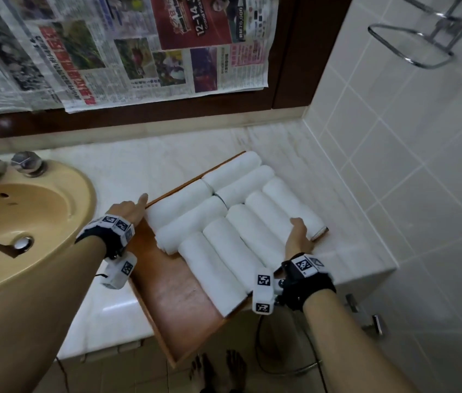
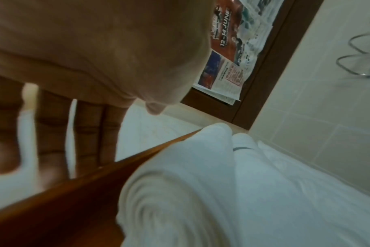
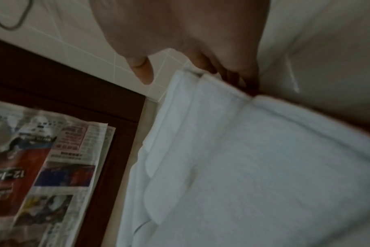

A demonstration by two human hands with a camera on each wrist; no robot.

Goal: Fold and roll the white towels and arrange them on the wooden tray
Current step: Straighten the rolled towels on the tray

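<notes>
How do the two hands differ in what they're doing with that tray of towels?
The left hand lies outside the wooden tray's left rim, fingers straight along it; the right hand sits at the opposite rim against the rolled towels, fingers tucked down out of sight. The left hand is on the sink side, the right hand on the tiled-wall side. Both flank the tray, each wearing a wrist camera.
</notes>
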